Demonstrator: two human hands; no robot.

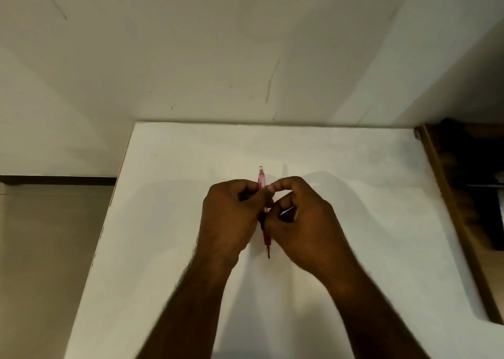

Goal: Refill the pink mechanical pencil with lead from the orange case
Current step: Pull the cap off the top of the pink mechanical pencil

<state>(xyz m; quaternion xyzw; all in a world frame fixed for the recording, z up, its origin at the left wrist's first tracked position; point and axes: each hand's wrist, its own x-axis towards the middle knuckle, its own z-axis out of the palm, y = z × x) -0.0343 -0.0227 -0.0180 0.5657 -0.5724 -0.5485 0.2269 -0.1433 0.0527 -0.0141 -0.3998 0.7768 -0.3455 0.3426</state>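
The pink mechanical pencil (261, 180) is held above the middle of the white table (169, 222), its cap end pointing away from me and its dark tip (268, 252) pointing toward me. My left hand (229, 222) grips its barrel from the left. My right hand (302, 222) closes on it from the right, thumb and forefinger pinching near the upper barrel. A thin pale sliver shows inside my right palm; I cannot tell what it is. The orange case is not in view.
A white wall (245, 58) rises right behind the table's far edge. A dark wooden unit (463, 195) borders the table's right side. The table's left edge drops to a beige floor (49, 249).
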